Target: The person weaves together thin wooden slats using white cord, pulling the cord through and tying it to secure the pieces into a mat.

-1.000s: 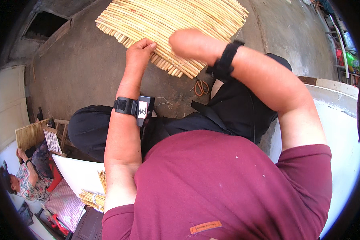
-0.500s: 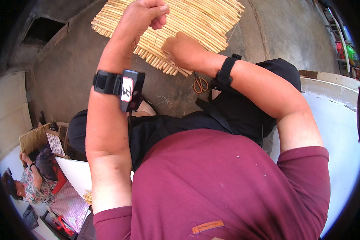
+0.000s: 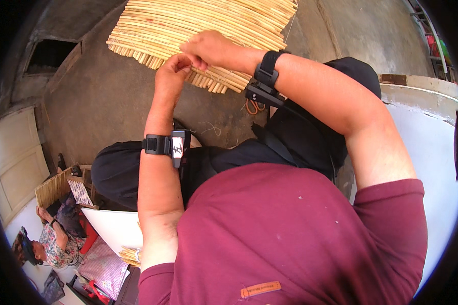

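Observation:
A mat of pale yellow reed sticks (image 3: 198, 23), laid side by side, lies on the floor at the top of the view. Over its near edge my two hands meet. My left hand (image 3: 173, 73) has thumb and fingers pinched together just off the edge; whatever is between them is too small to make out. Beside it, my right hand (image 3: 208, 48) reaches across the sticks from the right with its fingers curled down and closed, their tips partly hidden. Orange-handled scissors (image 3: 254, 105) lie on the floor below the mat, partly covered by my right wrist strap.
A loose pale string (image 3: 211, 128) lies on the floor before my crossed legs. At the lower left another person (image 3: 56, 239) sits with hands at a reed panel (image 3: 53, 189). A white board (image 3: 114, 223) and a bundle of sticks (image 3: 130, 255) are behind my left arm.
My left hand has come down and back toward me from above the mat. My right hand has moved left and up, so the two now meet at the mat's near edge.

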`<action>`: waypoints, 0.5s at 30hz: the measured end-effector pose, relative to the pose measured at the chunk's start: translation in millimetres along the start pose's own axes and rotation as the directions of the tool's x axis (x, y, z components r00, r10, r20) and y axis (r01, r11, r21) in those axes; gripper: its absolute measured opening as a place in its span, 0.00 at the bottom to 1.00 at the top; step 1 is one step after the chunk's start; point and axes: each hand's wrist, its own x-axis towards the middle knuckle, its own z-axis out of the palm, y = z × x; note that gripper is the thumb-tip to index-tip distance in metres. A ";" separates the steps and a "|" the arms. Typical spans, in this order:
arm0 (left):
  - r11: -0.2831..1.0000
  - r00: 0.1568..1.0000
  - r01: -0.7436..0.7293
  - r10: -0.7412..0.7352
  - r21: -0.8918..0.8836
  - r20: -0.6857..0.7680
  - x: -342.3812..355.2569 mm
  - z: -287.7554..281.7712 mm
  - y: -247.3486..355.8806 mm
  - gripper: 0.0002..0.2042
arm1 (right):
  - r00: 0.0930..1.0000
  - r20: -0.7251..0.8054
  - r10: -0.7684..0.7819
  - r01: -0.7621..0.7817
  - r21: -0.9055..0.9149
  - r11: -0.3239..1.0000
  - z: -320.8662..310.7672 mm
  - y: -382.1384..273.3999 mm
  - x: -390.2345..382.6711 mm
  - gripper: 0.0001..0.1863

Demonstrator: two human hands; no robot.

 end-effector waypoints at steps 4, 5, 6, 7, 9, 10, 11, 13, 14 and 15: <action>0.992 0.993 -0.112 0.114 0.060 -0.028 -8.6 7.6 0.1 0.10 | 0.895 -0.221 -0.388 0.397 -0.002 0.918 -39.5 -35.6 36.0 0.08; 0.978 0.983 -0.179 0.183 0.104 -0.028 -9.0 6.4 -2.5 0.09 | 0.898 -0.264 -0.352 0.376 0.046 0.925 -51.6 -44.9 41.3 0.12; 0.978 0.982 -0.180 0.184 0.102 -0.033 -8.3 3.9 -4.4 0.09 | 0.908 -0.361 -0.213 0.326 0.290 0.900 -59.6 -51.5 40.5 0.13; 0.981 0.982 -0.166 0.173 0.103 -0.072 -6.3 4.2 -1.8 0.07 | 0.905 -0.422 -0.049 0.284 0.515 0.809 -66.2 -60.6 36.7 0.14; 0.983 0.980 -0.153 0.164 0.102 -0.110 -5.3 4.2 2.7 0.06 | 0.901 -0.432 0.044 0.227 0.556 0.799 -65.5 -52.3 38.1 0.17; 0.998 0.994 -0.053 0.050 -0.025 -0.094 -4.1 3.0 5.5 0.06 | 0.956 -0.256 0.141 -0.119 0.101 0.988 -61.8 -30.5 34.2 0.19; 0.987 0.996 0.050 -0.060 -0.150 -0.061 -2.3 4.9 14.8 0.07 | 0.961 -0.140 0.240 -0.270 -0.261 0.927 -57.2 -16.4 28.1 0.21; 0.991 0.997 0.038 -0.047 -0.126 -0.069 -1.7 0.5 20.3 0.08 | 0.922 0.131 0.364 -0.144 -0.757 0.637 -31.9 -0.1 16.9 0.24; 0.995 0.997 0.020 -0.027 -0.098 -0.072 -3.3 -0.9 21.8 0.09 | 0.941 0.069 0.332 -0.166 -0.762 0.626 -16.4 -0.6 1.6 0.24; 0.995 0.996 0.027 -0.035 -0.100 -0.077 -4.0 0.7 22.7 0.09 | 0.954 0.002 0.301 -0.193 -0.763 0.617 -3.8 -3.3 -13.8 0.24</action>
